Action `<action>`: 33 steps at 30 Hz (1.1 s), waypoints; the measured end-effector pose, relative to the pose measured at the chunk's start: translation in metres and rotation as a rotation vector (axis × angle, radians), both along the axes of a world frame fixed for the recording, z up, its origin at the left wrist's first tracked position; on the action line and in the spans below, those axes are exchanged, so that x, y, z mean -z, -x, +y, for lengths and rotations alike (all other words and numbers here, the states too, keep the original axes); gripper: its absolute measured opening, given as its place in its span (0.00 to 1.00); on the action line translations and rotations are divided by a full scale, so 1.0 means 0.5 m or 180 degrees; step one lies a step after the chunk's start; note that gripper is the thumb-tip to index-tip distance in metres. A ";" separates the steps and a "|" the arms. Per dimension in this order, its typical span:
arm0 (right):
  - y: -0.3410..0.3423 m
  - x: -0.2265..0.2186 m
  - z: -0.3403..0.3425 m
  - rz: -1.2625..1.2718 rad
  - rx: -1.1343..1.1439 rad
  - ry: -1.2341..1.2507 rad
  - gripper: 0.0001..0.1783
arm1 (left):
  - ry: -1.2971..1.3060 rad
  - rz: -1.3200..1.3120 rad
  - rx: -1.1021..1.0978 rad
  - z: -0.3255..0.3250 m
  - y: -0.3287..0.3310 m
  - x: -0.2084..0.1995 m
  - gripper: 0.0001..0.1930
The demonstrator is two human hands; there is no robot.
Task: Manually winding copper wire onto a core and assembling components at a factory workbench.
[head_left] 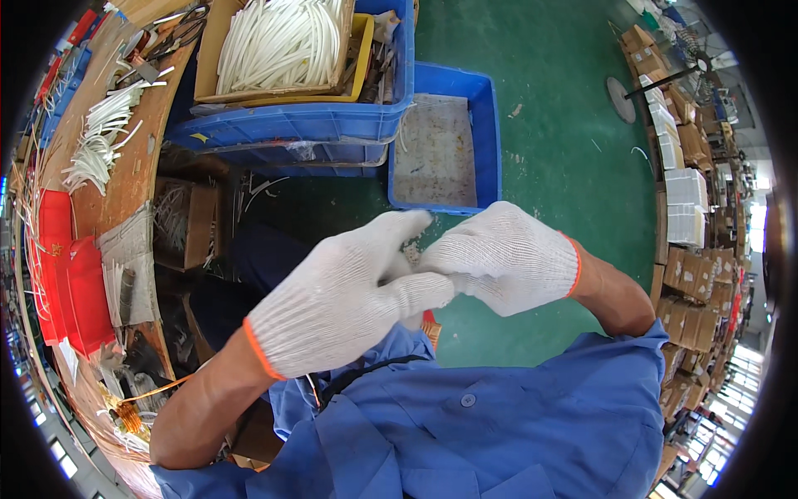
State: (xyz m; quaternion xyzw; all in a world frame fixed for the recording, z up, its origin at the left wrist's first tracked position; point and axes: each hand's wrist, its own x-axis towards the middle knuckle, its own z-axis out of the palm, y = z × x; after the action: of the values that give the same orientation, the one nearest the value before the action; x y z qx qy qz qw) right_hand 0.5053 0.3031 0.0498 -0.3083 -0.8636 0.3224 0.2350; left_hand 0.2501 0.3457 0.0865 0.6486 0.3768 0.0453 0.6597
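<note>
1. Left hand (345,279): fingers partly parted; any hold unclear.
2. Right hand (505,256): fingers curled; contents hidden.
3. Gloves (291,328) cover both hands, probably for protection.
4. White strips (104,133) sit on the desk (133,175).

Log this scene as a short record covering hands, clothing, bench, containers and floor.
Left hand: white-gloved, thumb out toward the right hand
Right hand: white-gloved, fingers curled close to the left
Held item: cannot tell; fingers hide it
Clothing: blue shirt
Wooden bench, left: white strips
Cardboard box, in a blue crate: white tubes
Green floor: blue bin
</note>
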 end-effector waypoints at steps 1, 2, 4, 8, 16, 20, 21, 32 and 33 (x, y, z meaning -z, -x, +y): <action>0.000 0.010 -0.001 0.0003 0.0078 -0.0031 0.11 | 0.0103 0.0229 0.0076 0.010 0.013 -0.023 0.25; 0.001 0.020 -0.006 0.0013 0.0166 -0.0068 0.10 | 0.0200 0.0465 0.0161 0.020 0.030 -0.040 0.22; 0.005 0.023 -0.006 -0.0246 0.0243 -0.0235 0.09 | 0.0171 0.0776 0.0052 0.013 0.084 -0.058 0.11; 0.036 0.032 -0.007 -0.1179 0.0136 -0.0303 0.11 | -0.0789 0.0555 -0.0112 -0.044 0.117 -0.018 0.08; 0.062 0.100 -0.031 -0.1051 -0.0045 0.0305 0.15 | -0.1687 0.1165 0.0693 -0.076 0.119 0.051 0.07; 0.109 0.095 -0.064 -0.1186 -0.0476 0.1322 0.17 | -0.1289 0.1131 0.1297 -0.086 0.122 0.053 0.08; 0.119 0.103 -0.064 -0.1131 -0.0513 0.1348 0.16 | -0.1187 0.1145 0.1403 -0.085 0.123 0.039 0.08; 0.153 0.073 -0.036 -0.0883 0.0056 0.0665 0.07 | -0.1462 0.1145 0.0762 -0.082 0.157 0.059 0.08; 0.151 0.083 -0.032 -0.0751 0.0071 0.0664 0.07 | -0.1506 0.1262 0.0779 -0.080 0.185 0.052 0.08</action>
State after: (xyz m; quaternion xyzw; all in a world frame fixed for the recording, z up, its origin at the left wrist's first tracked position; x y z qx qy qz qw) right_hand 0.4298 0.2872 0.0082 -0.3764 -0.8435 0.3693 0.1022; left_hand 0.1576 0.3056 0.0606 0.8205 0.3962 -0.0753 0.4051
